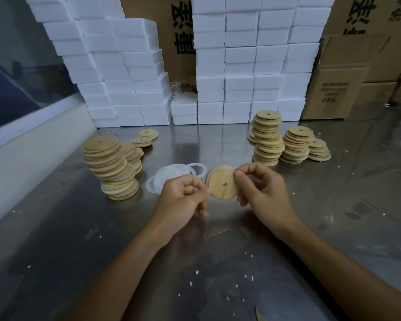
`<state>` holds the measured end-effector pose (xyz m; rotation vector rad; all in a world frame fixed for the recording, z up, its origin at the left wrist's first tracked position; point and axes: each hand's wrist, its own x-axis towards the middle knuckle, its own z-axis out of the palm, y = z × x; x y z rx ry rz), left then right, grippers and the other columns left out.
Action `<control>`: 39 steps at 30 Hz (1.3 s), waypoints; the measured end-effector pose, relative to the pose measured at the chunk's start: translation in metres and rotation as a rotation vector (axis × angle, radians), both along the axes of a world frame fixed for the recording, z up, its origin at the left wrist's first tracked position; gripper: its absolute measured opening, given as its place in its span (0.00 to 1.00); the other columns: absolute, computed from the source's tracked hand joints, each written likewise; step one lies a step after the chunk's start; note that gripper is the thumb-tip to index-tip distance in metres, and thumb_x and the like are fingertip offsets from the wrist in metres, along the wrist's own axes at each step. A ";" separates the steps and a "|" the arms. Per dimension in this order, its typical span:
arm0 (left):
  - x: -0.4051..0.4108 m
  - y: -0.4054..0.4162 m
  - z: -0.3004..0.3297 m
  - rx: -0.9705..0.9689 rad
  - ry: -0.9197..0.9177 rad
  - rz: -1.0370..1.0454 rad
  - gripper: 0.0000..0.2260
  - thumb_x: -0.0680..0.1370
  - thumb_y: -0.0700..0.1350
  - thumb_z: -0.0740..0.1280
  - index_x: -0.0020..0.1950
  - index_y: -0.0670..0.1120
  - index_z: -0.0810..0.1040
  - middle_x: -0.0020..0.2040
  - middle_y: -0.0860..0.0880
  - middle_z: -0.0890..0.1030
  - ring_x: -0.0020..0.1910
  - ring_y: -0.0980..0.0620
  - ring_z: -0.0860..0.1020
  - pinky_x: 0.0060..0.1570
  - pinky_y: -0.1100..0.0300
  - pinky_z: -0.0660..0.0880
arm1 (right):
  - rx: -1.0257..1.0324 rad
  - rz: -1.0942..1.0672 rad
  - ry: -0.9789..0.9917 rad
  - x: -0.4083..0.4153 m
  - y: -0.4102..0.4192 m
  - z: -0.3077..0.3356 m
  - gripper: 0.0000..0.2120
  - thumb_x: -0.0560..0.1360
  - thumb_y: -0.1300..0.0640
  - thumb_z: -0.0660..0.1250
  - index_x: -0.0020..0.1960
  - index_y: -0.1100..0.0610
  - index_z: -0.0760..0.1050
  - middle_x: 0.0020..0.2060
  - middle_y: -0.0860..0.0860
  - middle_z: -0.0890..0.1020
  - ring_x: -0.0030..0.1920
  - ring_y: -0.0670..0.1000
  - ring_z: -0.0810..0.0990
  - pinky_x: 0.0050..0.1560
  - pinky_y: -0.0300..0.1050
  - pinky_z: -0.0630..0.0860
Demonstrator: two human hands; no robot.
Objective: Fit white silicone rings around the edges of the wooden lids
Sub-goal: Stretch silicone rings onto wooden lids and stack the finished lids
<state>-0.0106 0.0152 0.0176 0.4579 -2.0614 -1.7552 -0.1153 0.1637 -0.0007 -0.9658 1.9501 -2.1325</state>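
A round wooden lid (220, 184) with a small centre hole is held upright above the steel table. A white silicone ring (208, 176) shows along its left and upper rim. My right hand (262, 188) pinches the lid's right edge between thumb and fingers. My left hand (183, 196) has its fingers curled at the lid's left edge, on the ring. Behind my left hand lies a pile of loose white rings (171, 176). A leaning stack of lids with rings (109, 167) stands to the left. Stacks of bare lids (267, 139) stand to the right.
The steel table (195, 262) is dotted with white foam crumbs. White foam boxes (241, 66) are stacked along the back, with cardboard cartons (347, 89) to the right. Two single lids (146, 137) lie at the back left. A window ledge (33, 135) borders the table's left side.
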 end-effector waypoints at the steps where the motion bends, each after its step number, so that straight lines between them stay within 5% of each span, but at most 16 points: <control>1: 0.001 -0.001 0.001 0.025 0.029 0.009 0.05 0.77 0.33 0.66 0.42 0.36 0.78 0.28 0.42 0.78 0.28 0.47 0.77 0.34 0.54 0.81 | 0.002 0.005 -0.018 0.001 0.000 0.000 0.03 0.79 0.61 0.67 0.49 0.61 0.77 0.31 0.50 0.81 0.28 0.48 0.77 0.28 0.42 0.75; 5: 0.003 -0.006 0.007 0.174 0.161 0.096 0.04 0.78 0.35 0.66 0.44 0.36 0.78 0.31 0.42 0.80 0.32 0.46 0.82 0.33 0.57 0.80 | 0.065 -0.004 -0.008 0.004 -0.004 -0.003 0.02 0.77 0.58 0.70 0.49 0.54 0.77 0.42 0.44 0.82 0.31 0.50 0.82 0.27 0.43 0.76; 10: 0.009 -0.031 0.031 0.407 0.401 0.298 0.09 0.78 0.36 0.65 0.38 0.40 0.77 0.29 0.46 0.80 0.31 0.49 0.82 0.30 0.62 0.79 | 0.109 -0.052 0.018 0.003 -0.004 -0.005 0.03 0.78 0.58 0.69 0.45 0.56 0.78 0.41 0.47 0.82 0.31 0.51 0.82 0.29 0.49 0.74; 16: 0.029 -0.066 0.054 0.538 0.603 0.524 0.07 0.78 0.39 0.67 0.40 0.42 0.77 0.31 0.48 0.82 0.34 0.51 0.83 0.34 0.65 0.78 | 0.158 -0.064 0.025 0.004 -0.004 -0.005 0.04 0.78 0.57 0.70 0.44 0.56 0.79 0.39 0.44 0.83 0.31 0.49 0.82 0.28 0.43 0.75; 26: 0.038 -0.086 0.054 0.628 0.617 0.725 0.07 0.78 0.39 0.67 0.40 0.43 0.76 0.28 0.52 0.81 0.32 0.55 0.83 0.35 0.68 0.77 | 0.179 -0.070 0.013 0.007 -0.004 -0.001 0.04 0.77 0.58 0.70 0.44 0.58 0.79 0.39 0.47 0.83 0.31 0.49 0.82 0.29 0.40 0.74; 34: 0.036 -0.086 0.047 0.570 0.579 0.763 0.08 0.78 0.41 0.69 0.39 0.44 0.77 0.26 0.52 0.79 0.28 0.56 0.80 0.33 0.66 0.77 | 0.181 -0.068 0.005 0.009 -0.002 0.001 0.05 0.77 0.59 0.70 0.45 0.60 0.79 0.40 0.52 0.83 0.30 0.48 0.81 0.30 0.38 0.74; 39: 0.023 -0.073 0.032 0.240 0.493 0.719 0.10 0.76 0.41 0.70 0.35 0.46 0.74 0.23 0.51 0.74 0.22 0.53 0.73 0.24 0.65 0.69 | 0.196 -0.068 0.015 0.009 -0.001 0.002 0.05 0.77 0.59 0.70 0.46 0.61 0.80 0.40 0.55 0.83 0.29 0.47 0.81 0.32 0.38 0.76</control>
